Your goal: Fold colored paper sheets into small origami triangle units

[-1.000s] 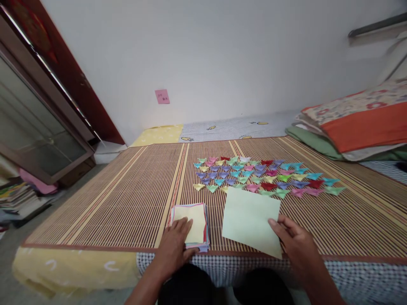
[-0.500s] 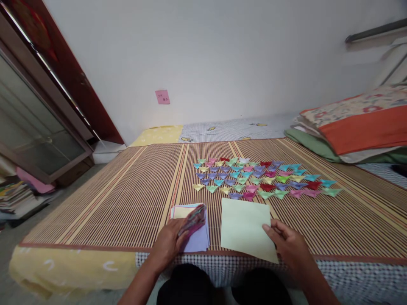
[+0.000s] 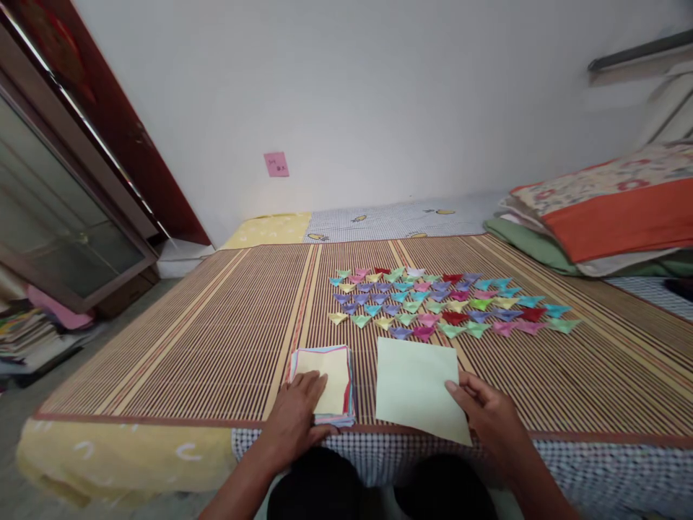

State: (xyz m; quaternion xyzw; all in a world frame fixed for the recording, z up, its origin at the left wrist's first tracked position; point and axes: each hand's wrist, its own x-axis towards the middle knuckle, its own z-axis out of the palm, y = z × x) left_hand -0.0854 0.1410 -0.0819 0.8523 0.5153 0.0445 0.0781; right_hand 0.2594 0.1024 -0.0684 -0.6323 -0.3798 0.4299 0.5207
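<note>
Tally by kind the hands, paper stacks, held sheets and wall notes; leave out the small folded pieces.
Hands: 2, left hand and right hand
Paper stack: 1
Pale green sheet, held: 1
Pink wall note: 1
Total: 5

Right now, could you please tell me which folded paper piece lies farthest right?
The pale green piece at the nearest row's right end; all others lie further left.

Matt paper sheet (image 3: 416, 386), ribbed wooden-looking mat (image 3: 216, 339)
</note>
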